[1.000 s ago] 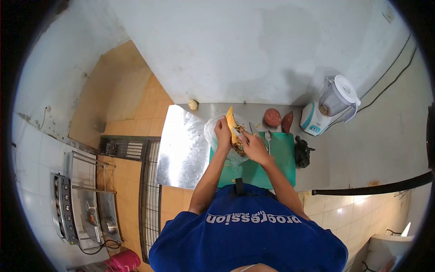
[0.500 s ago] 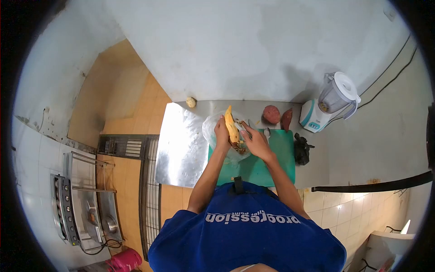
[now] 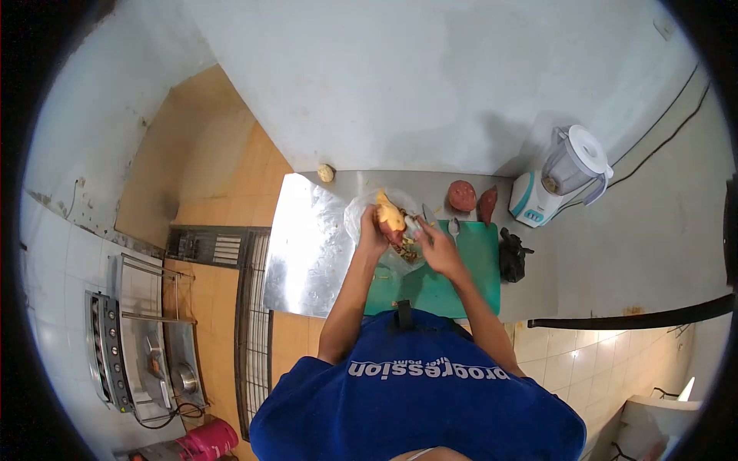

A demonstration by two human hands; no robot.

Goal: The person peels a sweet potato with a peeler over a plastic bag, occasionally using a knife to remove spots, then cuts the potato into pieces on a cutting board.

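Observation:
My left hand (image 3: 372,233) grips a partly peeled sweet potato (image 3: 391,218), yellow-orange at its far end and reddish skin nearer me. Against its right side, my right hand (image 3: 437,246) is closed on a small peeler (image 3: 413,227) with a pale handle; its blade is hard to make out. Beneath both hands lies a clear plastic bag (image 3: 357,213) with dark peelings (image 3: 407,251) in it, partly over a green cutting board (image 3: 477,265). A knife (image 3: 429,214) and a spoon (image 3: 453,227) rest just beyond my right hand.
On the metal table (image 3: 296,253) are a round pale piece (image 3: 326,173) at the far left, two reddish sweet potatoes (image 3: 462,196) at the back, and a black plastic bag (image 3: 513,254) at the right. A blender (image 3: 565,173) stands at the back right.
The sweet potato has turned in my left hand, so reddish skin now shows on its near part. My right hand has moved slightly down and right.

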